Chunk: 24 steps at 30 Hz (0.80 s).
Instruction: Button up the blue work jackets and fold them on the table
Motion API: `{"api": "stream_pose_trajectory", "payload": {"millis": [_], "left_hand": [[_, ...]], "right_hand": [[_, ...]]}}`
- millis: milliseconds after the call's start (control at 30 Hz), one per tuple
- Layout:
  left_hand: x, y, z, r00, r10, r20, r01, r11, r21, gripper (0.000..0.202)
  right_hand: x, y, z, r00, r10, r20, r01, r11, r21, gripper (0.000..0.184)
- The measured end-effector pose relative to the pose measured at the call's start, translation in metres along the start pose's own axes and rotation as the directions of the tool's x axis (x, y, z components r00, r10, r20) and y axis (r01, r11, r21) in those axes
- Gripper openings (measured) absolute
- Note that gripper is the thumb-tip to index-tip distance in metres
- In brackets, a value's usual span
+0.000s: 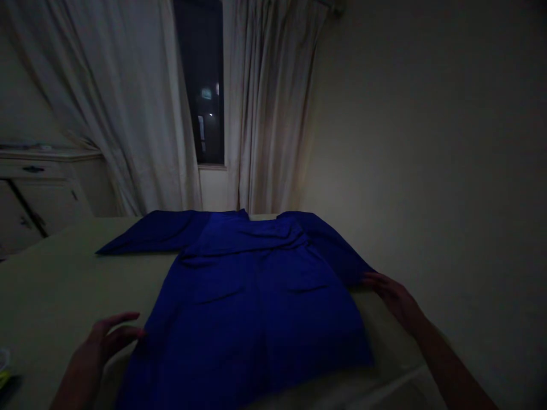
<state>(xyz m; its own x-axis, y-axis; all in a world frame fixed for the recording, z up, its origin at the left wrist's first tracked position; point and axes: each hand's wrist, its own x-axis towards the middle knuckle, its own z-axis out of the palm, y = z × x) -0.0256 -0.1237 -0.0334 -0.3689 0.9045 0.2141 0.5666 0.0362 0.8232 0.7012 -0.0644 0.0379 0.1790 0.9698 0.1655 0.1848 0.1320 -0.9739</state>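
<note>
A blue long-sleeved garment (pixel 256 296), like a tunic or a dress, lies spread out with its neckline far from me and both sleeves out to the sides. My left hand (pixel 106 341) hovers at its lower left edge, thumb and fingers apart, a fingertip close to or touching the cloth. At the cuff of the right sleeve (pixel 333 245), the fingers of my right hand (pixel 391 293) lie stretched out on the fabric. Shallow creases cross the garment's chest and middle. The lower hem runs out of view at the bottom left.
The garment lies on a pale green covered surface, perhaps a bed (pixel 55 279). A wall (pixel 419 159) stands close on the right. Behind hang light curtains (pixel 273 108) around a dark window (pixel 205 85). A cabinet (pixel 51 182) is at the far left. A small yellow item (pixel 4 378) sits lower left.
</note>
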Motion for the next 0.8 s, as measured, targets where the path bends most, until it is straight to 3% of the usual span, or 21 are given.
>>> {"api": "stream_pose_trajectory", "payload": {"millis": [33, 100, 200, 267, 367, 467, 533, 633, 800], "left_hand": [[-0.008, -0.005, 0.004, 0.998, -0.015, 0.056, 0.015, 1.000, 0.008, 0.062], [-0.020, -0.010, 0.015, 0.985, 0.116, 0.129, -0.130, 0.986, 0.108, 0.053], [-0.027, -0.012, 0.029, 0.878, 0.427, 0.215, -0.474, 0.840, 0.265, 0.050], [-0.028, -0.011, 0.033, 0.838, 0.478, 0.263, -0.543, 0.777, 0.319, 0.050], [-0.031, -0.007, 0.032, 0.841, 0.464, 0.277, -0.539, 0.756, 0.371, 0.046], [-0.038, -0.001, 0.031, 0.855, 0.446, 0.265, -0.519, 0.745, 0.419, 0.042], [-0.042, 0.003, 0.031, 0.861, 0.430, 0.272, -0.509, 0.743, 0.435, 0.040], [-0.045, 0.011, 0.033, 0.874, 0.402, 0.272, -0.485, 0.750, 0.450, 0.040], [-0.047, 0.027, 0.032, 0.897, 0.353, 0.266, -0.439, 0.787, 0.434, 0.038]], "right_hand": [[0.001, 0.000, 0.000, 1.000, -0.004, -0.019, 0.003, 1.000, -0.021, 0.040], [0.012, -0.005, 0.020, 1.000, -0.030, 0.002, 0.030, 0.992, -0.123, 0.044], [0.045, -0.015, 0.089, 0.989, -0.054, 0.137, 0.094, 0.948, -0.306, 0.051], [0.076, -0.020, 0.145, 0.987, -0.006, 0.159, 0.071, 0.911, -0.406, 0.056], [0.124, -0.025, 0.220, 0.994, 0.106, -0.008, -0.090, 0.807, -0.583, 0.063], [0.159, -0.027, 0.273, 0.985, 0.149, -0.086, -0.169, 0.753, -0.636, 0.075], [0.170, -0.027, 0.295, 0.976, 0.186, -0.113, -0.213, 0.715, -0.666, 0.077], [0.172, -0.029, 0.315, 0.972, 0.205, -0.118, -0.226, 0.653, -0.723, 0.058], [0.170, -0.057, 0.345, 0.999, 0.038, 0.032, 0.001, 0.622, -0.783, 0.022]]}}
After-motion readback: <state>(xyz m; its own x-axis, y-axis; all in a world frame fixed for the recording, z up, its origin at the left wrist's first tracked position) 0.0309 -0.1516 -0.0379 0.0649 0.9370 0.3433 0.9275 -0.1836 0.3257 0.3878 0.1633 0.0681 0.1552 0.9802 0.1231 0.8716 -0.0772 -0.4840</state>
